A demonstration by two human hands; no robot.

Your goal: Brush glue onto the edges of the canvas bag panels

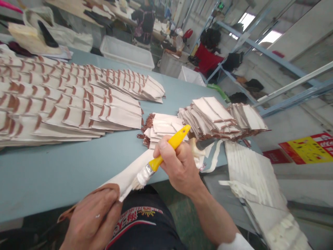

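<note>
My right hand [179, 163] is wrapped round the yellow handle of a paintbrush [166, 147]. Its bristles, coated in something white, touch or hang just over the edge of a pale strip with brown trim [135, 168]. That piece lies along the front edge of the table, and my left hand [95, 213] grips its brown end, fingers folded over it. A small white fleck shows on the back of my left hand. Just beyond the brush lies a short stack of similar pale pieces with brown edges [163, 123].
Overlapping rows of pale, brown-edged pieces [65, 104] cover the left of the blue-green table [65, 163]. More stacks [210, 114] stand to the right, near a dark-handled tool [205, 143]. A white bin [127, 52] is behind the table; layered pale material [260, 177] hangs at the right.
</note>
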